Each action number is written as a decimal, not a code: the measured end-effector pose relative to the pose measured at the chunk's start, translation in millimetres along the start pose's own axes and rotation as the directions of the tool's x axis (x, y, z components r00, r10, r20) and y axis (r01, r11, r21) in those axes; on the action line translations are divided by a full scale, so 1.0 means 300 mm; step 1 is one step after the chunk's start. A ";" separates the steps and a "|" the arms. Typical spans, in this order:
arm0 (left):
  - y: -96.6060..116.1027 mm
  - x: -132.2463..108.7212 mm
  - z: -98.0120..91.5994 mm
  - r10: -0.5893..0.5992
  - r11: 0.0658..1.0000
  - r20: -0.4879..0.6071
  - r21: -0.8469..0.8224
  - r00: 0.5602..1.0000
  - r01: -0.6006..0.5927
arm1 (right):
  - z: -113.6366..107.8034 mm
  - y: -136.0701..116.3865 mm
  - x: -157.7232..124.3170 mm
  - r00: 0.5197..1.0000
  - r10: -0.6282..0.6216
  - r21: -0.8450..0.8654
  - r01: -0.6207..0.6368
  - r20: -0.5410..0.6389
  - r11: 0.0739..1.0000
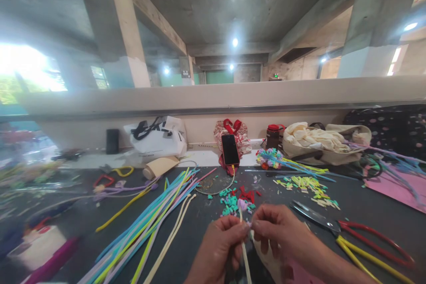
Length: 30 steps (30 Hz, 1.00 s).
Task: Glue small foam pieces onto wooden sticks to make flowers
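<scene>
Low in the middle, my left hand (226, 242) is closed in a pinch around a cream chenille stem (245, 259). The stem stands nearly upright, with a small lilac tuft (242, 205) at its top. My right hand (278, 228) is close beside it, thumb and forefinger pressed together, and a tiny lilac piece (249, 224) shows at the fingertips. Just beyond the hands lies a heap of short teal pieces (229, 204), with red pieces (246, 195) next to it. Big shears (333, 226) with red and yellow handles lie to the right of my right hand.
Long coloured chenille stems (149, 226) spread across the left. Yellow cut pieces (302, 184) and a finished-looking bunch of small flowers (269, 159) lie to the right. A phone (230, 149) leans at the back on a cable. Bags (159, 137) and a bottle (273, 136) line the partition.
</scene>
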State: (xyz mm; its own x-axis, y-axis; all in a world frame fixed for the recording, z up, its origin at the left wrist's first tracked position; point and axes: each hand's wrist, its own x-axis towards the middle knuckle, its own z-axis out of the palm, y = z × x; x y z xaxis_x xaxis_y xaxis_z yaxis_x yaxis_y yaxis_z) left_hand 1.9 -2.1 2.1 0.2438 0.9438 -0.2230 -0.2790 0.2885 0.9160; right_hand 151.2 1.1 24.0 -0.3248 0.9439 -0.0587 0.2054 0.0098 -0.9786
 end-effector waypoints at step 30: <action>0.034 -0.050 0.022 0.300 0.421 -0.024 0.900 0.954 -0.110 | -0.102 -0.024 0.011 0.912 -0.396 -0.348 0.406 0.104 0.845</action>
State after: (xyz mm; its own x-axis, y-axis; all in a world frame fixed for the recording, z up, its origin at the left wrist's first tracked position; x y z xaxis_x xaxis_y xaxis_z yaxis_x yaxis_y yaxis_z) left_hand 1.6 -14.4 17.0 0.1267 0.9904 0.0545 0.6918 -0.1276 0.7107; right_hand 176.7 14.3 37.0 -0.4733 0.8233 0.3134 0.3631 0.5065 -0.7821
